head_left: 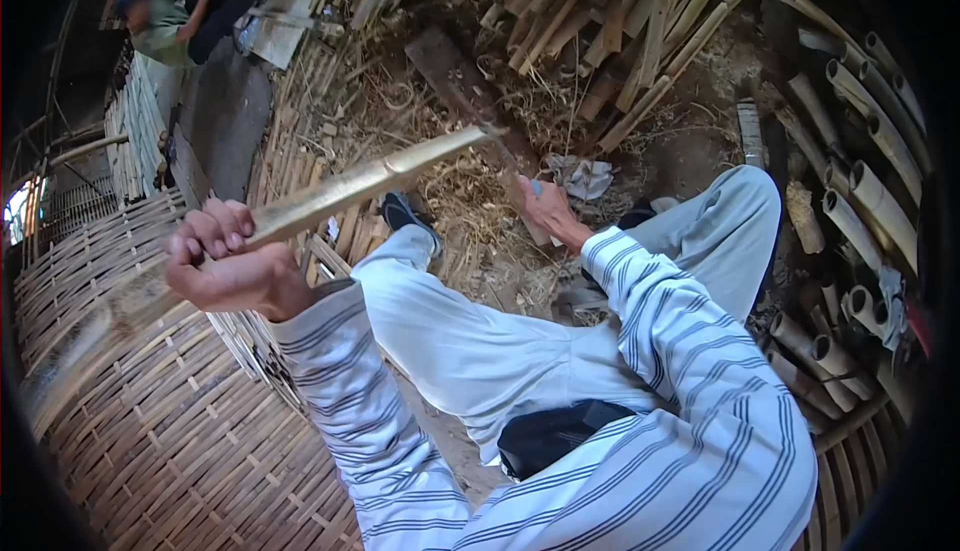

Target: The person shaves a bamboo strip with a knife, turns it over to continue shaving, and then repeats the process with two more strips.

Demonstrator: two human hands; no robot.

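My left hand (228, 251) is wrapped round a long split bamboo strip (375, 179), pale on its cut face and with a node partway along. The strip runs from the lower left, blurred there, up to its far end in the middle of the view. My right hand (550, 213) is closed on a knife (508, 156), whose thin dark blade points up and left, close beside the far end of the strip. Most of the knife's handle is hidden in my fingers. Below the hands, curly bamboo shavings (460, 216) cover the ground between my feet.
A dark plank (445, 66) lies on the ground ahead. Split bamboo pieces (640, 21) are heaped at the top, and bamboo tubes (880, 206) are piled at right. Woven bamboo panels (180, 431) fill the lower left. Another person (175, 36) sits at upper left.
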